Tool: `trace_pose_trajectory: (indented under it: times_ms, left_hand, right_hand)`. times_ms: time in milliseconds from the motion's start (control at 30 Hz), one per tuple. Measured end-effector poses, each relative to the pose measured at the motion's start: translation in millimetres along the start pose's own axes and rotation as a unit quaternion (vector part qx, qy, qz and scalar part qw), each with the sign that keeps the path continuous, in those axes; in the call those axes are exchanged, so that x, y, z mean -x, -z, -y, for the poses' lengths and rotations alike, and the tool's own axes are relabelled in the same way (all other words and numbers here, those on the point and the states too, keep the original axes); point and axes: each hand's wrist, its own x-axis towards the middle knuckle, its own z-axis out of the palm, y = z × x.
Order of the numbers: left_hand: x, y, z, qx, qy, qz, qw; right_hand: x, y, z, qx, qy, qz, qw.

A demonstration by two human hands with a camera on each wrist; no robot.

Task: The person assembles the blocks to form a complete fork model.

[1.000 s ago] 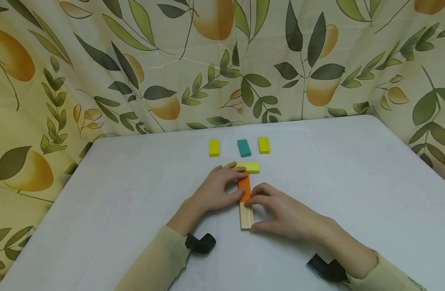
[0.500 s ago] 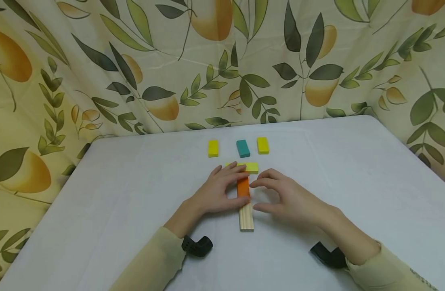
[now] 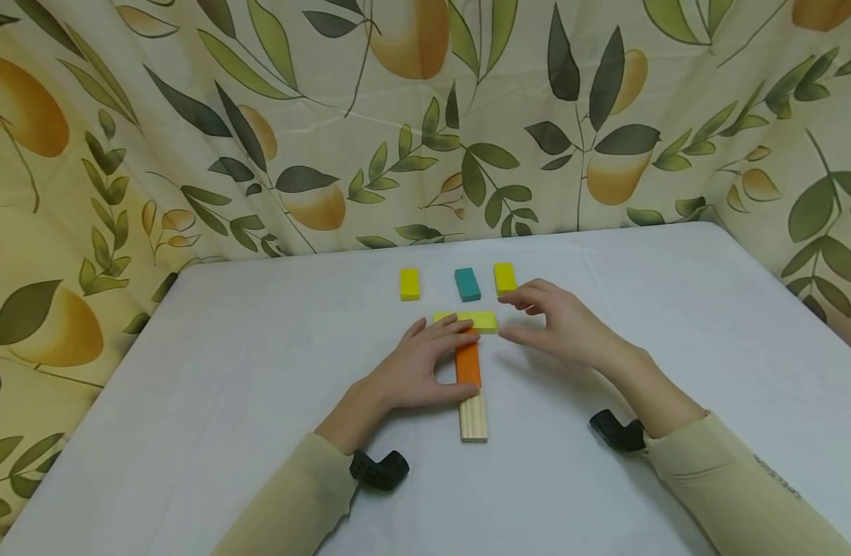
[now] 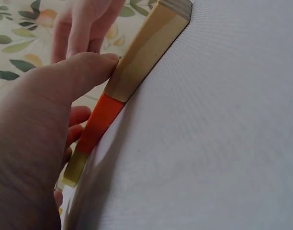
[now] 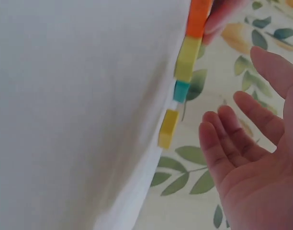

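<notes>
An orange wooden block [image 3: 468, 366] and a plain wood block [image 3: 474, 422] lie end to end in a line. A light yellow block [image 3: 487, 322] lies crosswise at the far end, forming a T. My left hand [image 3: 415, 372] rests over this row, thumb at the joint of the orange and plain blocks, fingertips by the yellow one. Its fingers are extended rather than curled. My right hand [image 3: 567, 324] hovers with spread fingers and holds nothing. Its fingertips are near a small yellow block [image 3: 505, 276], apart from it in the right wrist view.
Beyond the T stand a small teal block [image 3: 468, 285] and another small yellow block [image 3: 409, 285], in a loose row with the first. A white cloth [image 3: 259, 371] covers the table. Behind it hangs a leaf-and-fruit patterned curtain [image 3: 425, 208].
My right hand has let go of the plain wood block and moved away from me toward the small yellow block at the right. The left hand stays on the row, its thumb slightly nearer me.
</notes>
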Motion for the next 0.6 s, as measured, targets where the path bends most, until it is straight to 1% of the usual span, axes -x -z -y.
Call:
trace_pose_trajectory:
  times_ms: [200,367,600]
  left_hand:
    - [-0.1,0.6,-0.3,0.005,0.003,0.005,1.0]
    - [0.4,0.0,-0.5,0.011,0.011,0.012,0.9998]
    - [0.6,1.0,-2.6,0.013,0.019,0.016,0.9996]
  right_hand:
    - [-19.6,7,-12,-0.007,-0.019,0.002,0.9998]
    - [-36.9,13,-22,-0.008,-0.037,0.004,0.9993]
    - [-57.3,18,-34,-0.004,-0.05,0.028,0.9984]
